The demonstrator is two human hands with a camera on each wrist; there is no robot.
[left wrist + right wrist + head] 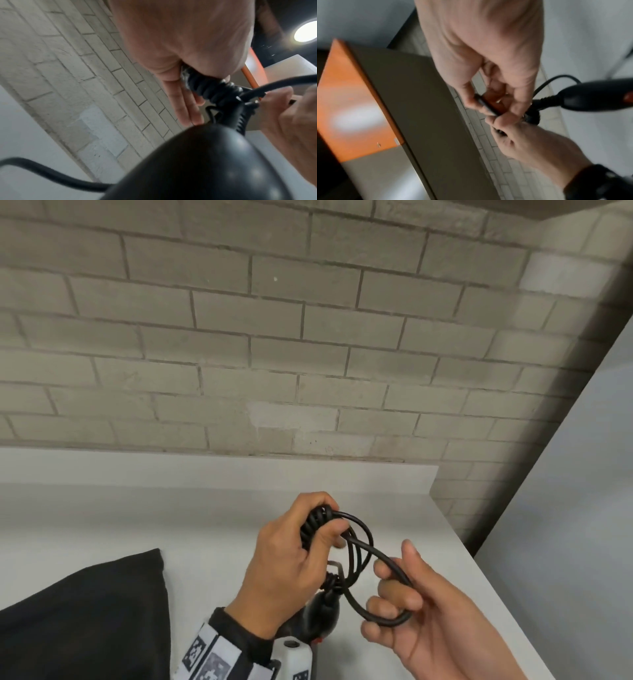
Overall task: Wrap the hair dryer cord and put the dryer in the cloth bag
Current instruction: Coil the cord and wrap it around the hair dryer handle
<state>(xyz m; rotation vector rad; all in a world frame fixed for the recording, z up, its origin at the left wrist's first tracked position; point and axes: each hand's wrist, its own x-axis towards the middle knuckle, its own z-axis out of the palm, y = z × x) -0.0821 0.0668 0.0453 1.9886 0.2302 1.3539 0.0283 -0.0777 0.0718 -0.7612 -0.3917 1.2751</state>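
My left hand (308,542) grips a bundle of coiled black cord (317,523) above the white table. From the bundle several loose loops hang toward my right hand (394,590), whose curled fingers hold a loop of the cord. The black hair dryer (320,613) hangs below the left hand, mostly hidden by it. In the left wrist view the dryer body (205,162) fills the lower frame, with the wound cord (214,92) above it. The right wrist view shows the dryer's handle (599,97) and the cord (483,106) between my right fingers. The black cloth bag (85,611) lies at the lower left.
The white table (137,525) runs to a grey brick wall (308,337) at the back and ends in an edge on the right. An orange panel (351,101) shows overhead in the right wrist view.
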